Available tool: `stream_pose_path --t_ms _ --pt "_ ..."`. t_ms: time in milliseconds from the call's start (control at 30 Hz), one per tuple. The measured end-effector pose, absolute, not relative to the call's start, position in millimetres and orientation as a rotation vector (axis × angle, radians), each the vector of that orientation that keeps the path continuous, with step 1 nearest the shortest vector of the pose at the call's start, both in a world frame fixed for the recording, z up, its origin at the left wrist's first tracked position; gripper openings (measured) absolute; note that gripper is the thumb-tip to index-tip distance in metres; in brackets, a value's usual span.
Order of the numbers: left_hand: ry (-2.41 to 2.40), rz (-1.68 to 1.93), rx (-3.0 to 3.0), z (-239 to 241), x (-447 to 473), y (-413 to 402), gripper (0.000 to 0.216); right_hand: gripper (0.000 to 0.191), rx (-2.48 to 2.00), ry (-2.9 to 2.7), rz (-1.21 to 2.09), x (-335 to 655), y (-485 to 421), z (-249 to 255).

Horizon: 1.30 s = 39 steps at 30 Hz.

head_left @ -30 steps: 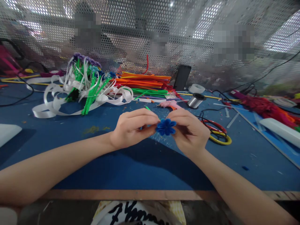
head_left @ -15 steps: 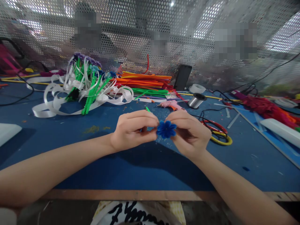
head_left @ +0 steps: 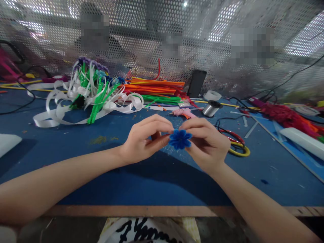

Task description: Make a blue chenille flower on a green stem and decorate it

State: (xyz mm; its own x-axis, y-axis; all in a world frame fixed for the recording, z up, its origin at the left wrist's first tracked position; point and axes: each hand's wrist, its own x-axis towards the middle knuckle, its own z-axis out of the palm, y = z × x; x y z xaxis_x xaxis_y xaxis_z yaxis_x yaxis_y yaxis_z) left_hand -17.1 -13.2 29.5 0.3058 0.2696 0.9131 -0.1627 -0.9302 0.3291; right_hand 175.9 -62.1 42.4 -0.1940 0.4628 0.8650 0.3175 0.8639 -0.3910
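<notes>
Fingers (head_left: pixel 159 126) of the left hand (head_left: pixel 143 140) and right hand (head_left: pixel 211 145) pinch the blue flower (head_left: pixel 180 139) between their tips, where a light, even hold should best keep its petals (head_left: pixel 186 136) uncrushed.

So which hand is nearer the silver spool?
Right. The right hand is just on the near side of the silver spool, apart from it; the left hand is farther off, beyond the blue flower, toward the spool's left.

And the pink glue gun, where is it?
Head view, just right of centre: the pink glue gun lies on the table beyond the right hand, left of the silver spool.
</notes>
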Motion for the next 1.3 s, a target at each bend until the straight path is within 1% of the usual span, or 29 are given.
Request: stream_pose_path --t_ms 100,200,333,567,800,1100,1300 --pt "0.093 1.629 2.107 28.4 -15.8 -14.8 0.009 0.018 -0.570 -1.722 0.313 173.9 -59.9 41.4" --pt "0.111 1.593 2.052 28.0 -15.0 -15.9 0.007 0.014 -0.534 -1.652 0.513 173.0 -57.0 38.5" --pt "0.128 1.565 2.007 28.7 -14.5 -17.8 0.007 0.012 -0.542 -1.631 0.621 174.1 -55.2 35.8" --pt "0.121 1.544 1.969 30.2 -13.3 -23.1 0.005 0.010 -0.520 -1.647 0.600 172.2 -57.6 38.3" --pt "0.060 1.655 2.207 31.7 -16.0 -19.9 0.003 0.010 -0.477 -1.741 0.583 172.4 -60.9 40.8" --pt "0.004 1.655 2.339 33.6 -20.8 -24.6 0.010 0.019 -0.347 -1.826 0.496 167.1 -64.2 37.4" --pt "0.008 1.684 2.396 34.2 -22.3 -15.7 0.007 0.024 -0.495 -1.800 0.378 170.7 -60.6 37.4"
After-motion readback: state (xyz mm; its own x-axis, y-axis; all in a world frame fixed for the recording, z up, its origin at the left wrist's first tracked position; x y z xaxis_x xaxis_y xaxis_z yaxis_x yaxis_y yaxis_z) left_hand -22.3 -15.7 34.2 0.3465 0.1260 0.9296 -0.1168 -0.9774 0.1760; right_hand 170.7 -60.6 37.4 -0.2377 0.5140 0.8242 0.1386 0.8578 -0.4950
